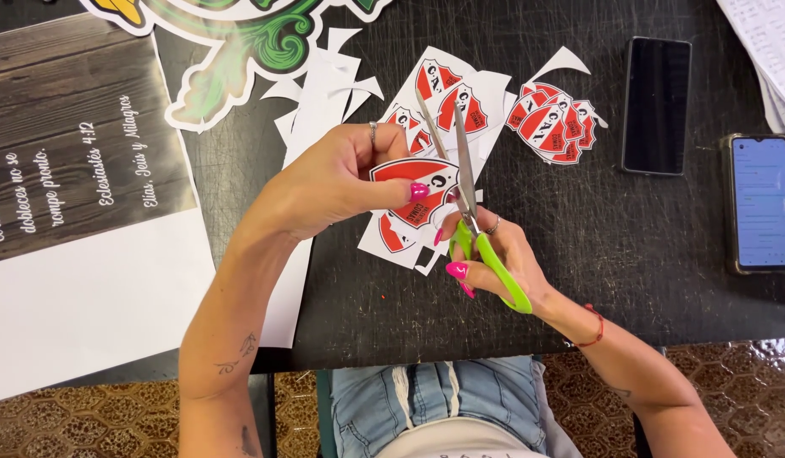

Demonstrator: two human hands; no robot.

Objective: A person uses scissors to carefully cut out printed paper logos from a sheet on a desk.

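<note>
My left hand [341,182] pinches a red and white shield-shaped sticker [405,174] between thumb and fingers, holding it above the dark table [647,254]. My right hand [494,259] grips green-handled scissors [473,216], their blades apart and pointing away from me beside the sticker's right edge. Under both hands lies a white sheet with more red shield stickers [447,85]. A pile of cut-out red shields [553,123] rests to the right of the blades.
White paper offcuts [324,93] lie beyond my left hand. A large poster with a wood-plank print [70,127] covers the table's left side. One dark phone [655,106] and one lit phone [761,203] sit at the right. Stacked papers [770,51] fill the top right corner.
</note>
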